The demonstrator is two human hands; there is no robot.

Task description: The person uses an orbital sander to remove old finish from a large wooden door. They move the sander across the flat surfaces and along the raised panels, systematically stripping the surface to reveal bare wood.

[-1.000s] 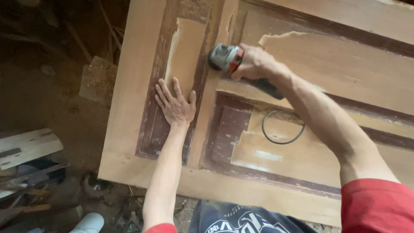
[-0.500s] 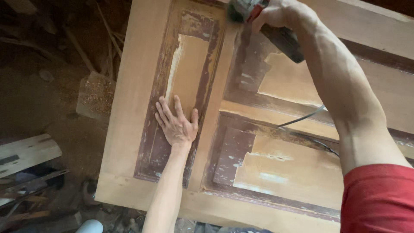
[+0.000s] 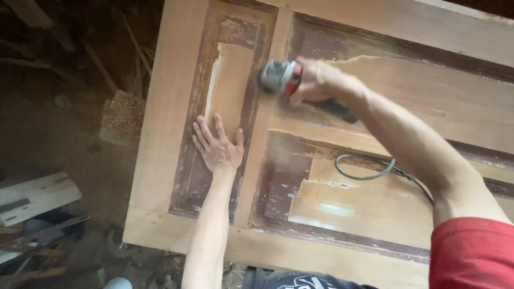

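Seen from above, one wooden panelled door (image 3: 166, 123) lies flat, its dark reddish finish partly stripped to pale bare wood. One left hand (image 3: 218, 147) rests palm down, fingers spread and gripping nothing, on the narrow recessed panel at the door's left side. One right hand (image 3: 316, 80) is closed around the body of one handheld power sander (image 3: 278, 76), grey at the head with a red collar, whose head sits on the upright rail between the left panel and the right-hand panels. One dark power cord (image 3: 369, 172) trails from the tool and loops loosely over the lower right panel. Four recessed panels can be counted in view, though the door runs past the frame edge and more may exist. Beside the door, on the dusty floor, stand one sawdust-covered block (image 3: 122, 120) and one pale board (image 3: 37, 195); other scrap is too dim to count. As a judgement: the sander's head works near the spread left hand, so a slip towards it could graze the fingers; the slack cord lies near the tool's working area and could be caught or abraded; tilting the head on the moulded edges could gouge the profile.
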